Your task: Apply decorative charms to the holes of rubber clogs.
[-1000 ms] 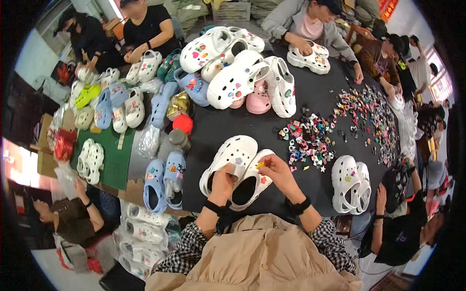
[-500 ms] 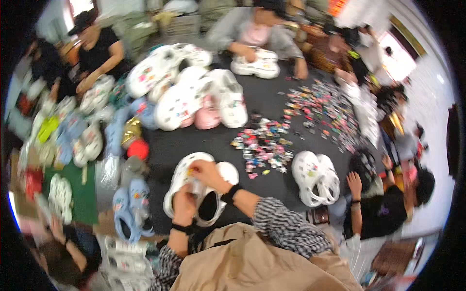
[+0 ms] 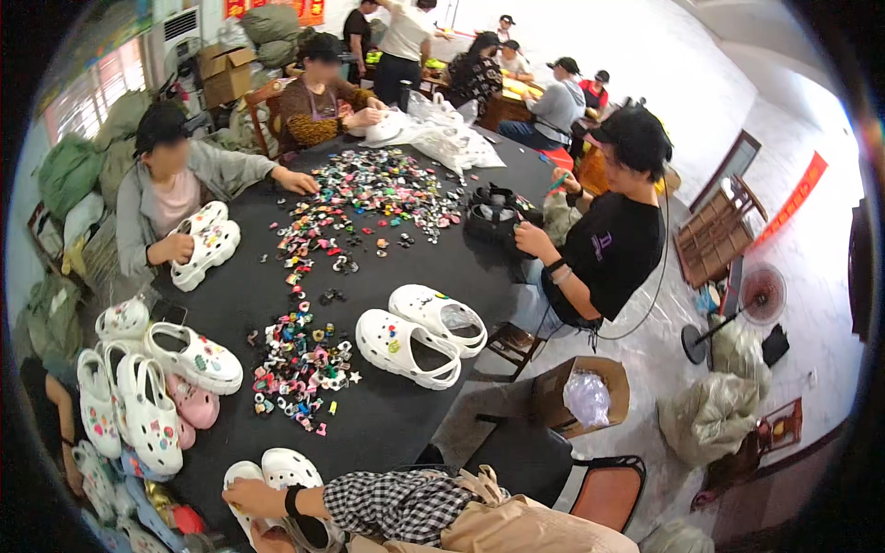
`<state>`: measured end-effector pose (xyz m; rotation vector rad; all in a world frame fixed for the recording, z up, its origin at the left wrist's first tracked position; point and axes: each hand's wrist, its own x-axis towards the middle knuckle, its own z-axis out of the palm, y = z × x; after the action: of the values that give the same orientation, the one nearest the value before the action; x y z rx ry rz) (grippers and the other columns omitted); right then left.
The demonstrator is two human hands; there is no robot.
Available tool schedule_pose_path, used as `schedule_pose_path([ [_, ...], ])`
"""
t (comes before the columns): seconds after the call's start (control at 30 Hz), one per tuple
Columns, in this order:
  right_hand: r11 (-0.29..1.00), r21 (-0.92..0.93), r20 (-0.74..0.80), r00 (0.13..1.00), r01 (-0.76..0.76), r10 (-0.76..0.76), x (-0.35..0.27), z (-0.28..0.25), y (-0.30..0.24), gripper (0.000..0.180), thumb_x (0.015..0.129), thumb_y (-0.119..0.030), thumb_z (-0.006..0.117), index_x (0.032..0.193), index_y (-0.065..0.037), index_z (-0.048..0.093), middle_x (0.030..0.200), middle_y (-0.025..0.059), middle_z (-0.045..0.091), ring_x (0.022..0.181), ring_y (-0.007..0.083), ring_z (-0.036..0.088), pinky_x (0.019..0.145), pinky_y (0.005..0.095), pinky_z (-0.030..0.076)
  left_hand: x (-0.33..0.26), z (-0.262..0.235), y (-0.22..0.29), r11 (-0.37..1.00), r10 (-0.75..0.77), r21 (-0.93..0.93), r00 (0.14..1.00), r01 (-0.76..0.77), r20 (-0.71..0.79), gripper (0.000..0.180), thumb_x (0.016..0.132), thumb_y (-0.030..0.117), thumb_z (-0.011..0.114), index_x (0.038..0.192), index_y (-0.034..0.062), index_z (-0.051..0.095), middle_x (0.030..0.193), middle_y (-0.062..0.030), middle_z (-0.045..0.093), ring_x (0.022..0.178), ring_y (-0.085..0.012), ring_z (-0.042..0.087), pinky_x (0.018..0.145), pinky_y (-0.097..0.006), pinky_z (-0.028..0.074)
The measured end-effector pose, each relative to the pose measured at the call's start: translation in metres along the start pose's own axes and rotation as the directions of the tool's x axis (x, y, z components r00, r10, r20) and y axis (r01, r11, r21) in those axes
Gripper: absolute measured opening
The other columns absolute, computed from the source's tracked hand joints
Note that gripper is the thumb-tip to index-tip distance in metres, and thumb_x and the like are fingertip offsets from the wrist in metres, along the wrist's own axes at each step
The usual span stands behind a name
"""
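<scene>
At the lower left edge of the table, a pair of white clogs stands in front of me, the right clog [image 3: 289,468] beside the left clog [image 3: 241,474]. My right hand [image 3: 258,499] lies over the left clog's upper, its fingers closed against the far side. Below it, my left hand [image 3: 271,538] is at that clog's foot opening, mostly cut off by the lower edge, its fingers hidden. A pile of small colourful shoe charms [image 3: 300,369] lies just beyond the clogs.
Another white charmed pair [image 3: 410,346] stands right of the charm pile. A larger charm heap [image 3: 369,194] spreads farther back. Stacked clogs [image 3: 152,415] crowd the left. Co-workers sit around the black table [image 3: 221,318]. An open carton [image 3: 599,382] and a chair [image 3: 604,498] stand at the right.
My view has swung to the right, so the clogs and my hands now sit at the lower left. My right hand stays on the left clog; the left hand is now mostly out of frame.
</scene>
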<state>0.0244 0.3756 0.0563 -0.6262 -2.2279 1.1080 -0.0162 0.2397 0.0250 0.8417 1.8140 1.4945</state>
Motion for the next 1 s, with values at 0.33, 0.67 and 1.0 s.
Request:
schedule_pose_path([
  [0.33, 0.996, -0.039, 0.137, 0.988, 0.082, -0.076, 0.021, -0.004, 0.01, 0.011, 0.068, -0.013, 0.063, 0.077, -0.008, 0.06, 0.069, 0.0131, 0.06, 0.066, 0.0336, 0.06, 0.059, 0.0439, 0.046, 0.004, -0.007, 0.026, 0.976, -0.167, -0.15, 0.985, 0.16, -0.038, 0.027, 0.084, 0.006, 0.05, 0.108, -0.0055, 0.052, 0.072, -0.0093, 0.054, 0.063, -0.017, 0.05, 0.074, -0.032, 0.047],
  [0.67, 0.915, -0.334, 0.289, 0.949, 0.227, -0.13, 0.035, -0.008, 0.0, 0.011, 0.068, -0.013, 0.066, 0.075, -0.005, 0.068, 0.083, 0.015, 0.067, 0.082, 0.0309, 0.065, 0.064, 0.0415, 0.052, -0.011, -0.011, 0.028, 0.979, 0.124, 0.157, 0.992, -0.127, 0.029, 0.035, 0.083, 0.005, 0.051, 0.116, -0.0074, 0.05, 0.071, -0.0066, 0.049, 0.059, -0.0154, 0.045, 0.053, -0.027, 0.04],
  [1.0, 0.932, -0.319, 0.476, 0.879, 0.173, 0.0, 0.052, -0.01, 0.001, 0.023, 0.059, -0.016, 0.075, 0.077, -0.003, 0.071, 0.08, 0.0166, 0.068, 0.077, 0.0323, 0.067, 0.067, 0.0397, 0.054, -0.017, 0.0, 0.054, 0.968, -0.058, 0.244, 0.998, 0.057, -0.003, 0.038, 0.085, 0.007, 0.055, 0.12, -0.0047, 0.048, 0.06, -0.0071, 0.048, 0.043, -0.0149, 0.039, 0.041, -0.029, 0.035],
])
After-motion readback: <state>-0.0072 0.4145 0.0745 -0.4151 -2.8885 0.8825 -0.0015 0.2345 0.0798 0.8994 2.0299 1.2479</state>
